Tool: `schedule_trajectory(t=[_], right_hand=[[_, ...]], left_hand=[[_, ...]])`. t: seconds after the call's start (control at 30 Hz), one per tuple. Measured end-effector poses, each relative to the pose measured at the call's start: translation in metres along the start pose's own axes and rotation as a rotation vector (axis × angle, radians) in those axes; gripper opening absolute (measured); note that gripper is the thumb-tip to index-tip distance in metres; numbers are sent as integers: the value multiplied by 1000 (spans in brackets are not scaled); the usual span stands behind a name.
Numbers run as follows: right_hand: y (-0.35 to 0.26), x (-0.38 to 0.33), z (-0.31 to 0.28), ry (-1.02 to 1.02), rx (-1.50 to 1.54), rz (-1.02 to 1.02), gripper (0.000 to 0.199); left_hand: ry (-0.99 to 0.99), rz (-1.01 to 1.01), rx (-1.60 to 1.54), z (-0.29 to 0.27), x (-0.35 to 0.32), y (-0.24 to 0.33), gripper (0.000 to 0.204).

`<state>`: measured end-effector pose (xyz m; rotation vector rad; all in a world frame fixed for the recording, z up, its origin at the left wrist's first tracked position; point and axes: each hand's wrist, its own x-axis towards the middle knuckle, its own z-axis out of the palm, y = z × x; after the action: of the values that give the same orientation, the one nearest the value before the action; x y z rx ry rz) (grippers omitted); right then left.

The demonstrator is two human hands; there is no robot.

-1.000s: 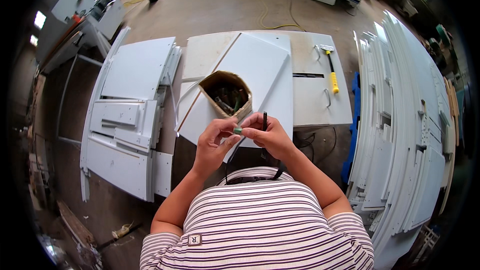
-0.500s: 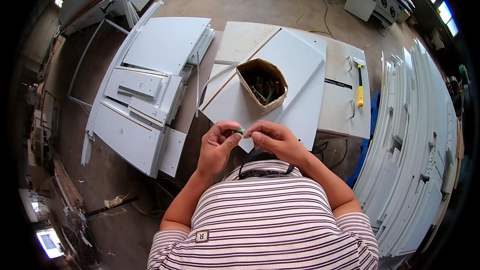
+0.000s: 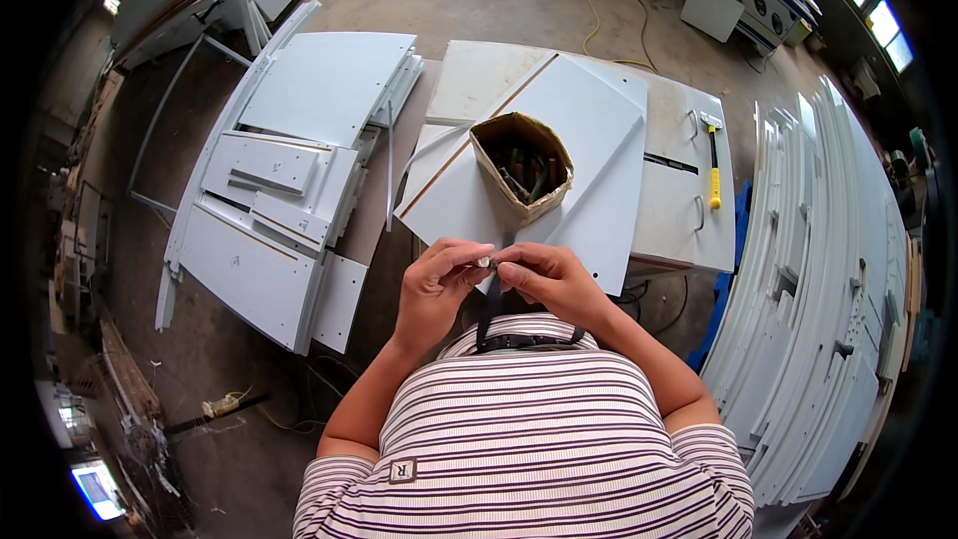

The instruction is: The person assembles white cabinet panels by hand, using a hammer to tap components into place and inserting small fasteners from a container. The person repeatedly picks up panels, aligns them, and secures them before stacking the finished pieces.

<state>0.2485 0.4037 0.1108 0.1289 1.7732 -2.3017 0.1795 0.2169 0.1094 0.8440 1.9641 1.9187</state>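
My left hand (image 3: 436,284) is closed in a pinch on a small pale, roundish piece (image 3: 484,263); its exact kind is too small to make out. Thumb and fingertips of my right hand (image 3: 549,277) are pinched together right against it. Whether the right fingers hold a second small part is hidden. Just beyond both hands stands an open cardboard box (image 3: 544,212) with dark, stick-like pieces and a green one inside. It rests on a white panel (image 3: 599,145) lying askew on the worktop. A black strap (image 3: 489,311) hangs below my fingers, in front of the striped shirt.
Stacked white panels (image 3: 329,80) lie at the left. A hammer-like tool with a yellow grip (image 3: 715,185) lies on the worktop's right side, near two metal handles (image 3: 700,215). Long white boards (image 3: 798,339) are piled at the far right. Cables (image 3: 589,10) cross the floor behind.
The small piece between my fingers has turned, showing a pale end where green showed before. My hands have come closer together. The black strap now hangs longer in view.
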Motion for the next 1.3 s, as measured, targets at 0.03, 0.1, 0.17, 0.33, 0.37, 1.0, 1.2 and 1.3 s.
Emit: schedule_trajectory(t=[0.03, 0.1, 0.17, 0.33, 0.37, 1.0, 1.2, 1.3], right_hand=[[-1, -1, 0, 18, -35, -1, 28], [-7, -3, 0, 22, -57, 4, 28], [-10, -5, 1, 19, -63, -21, 29], [-17, -7, 1, 10, -77, 18, 27], [-18, -8, 1, 8, -88, 35, 27], [-17, -14, -7, -38, -140, 74, 24], [-14, -13, -5, -55, -150, 85, 25], [-11, -14, 0, -21, -172, 60, 24]], left_hand=[[2, 21, 46, 0, 1, 2, 29], [7, 62, 138, 0, 2, 5, 28], [45, -25, -1, 1, -2, 0, 26], [19, 102, 100, -2, -2, -3, 26], [13, 120, 108, -2, -2, -3, 26], [-168, 98, 167, -1, -3, 2, 31], [-177, 217, 322, -4, -6, 3, 35], [-195, 244, 349, -5, -7, 4, 35]])
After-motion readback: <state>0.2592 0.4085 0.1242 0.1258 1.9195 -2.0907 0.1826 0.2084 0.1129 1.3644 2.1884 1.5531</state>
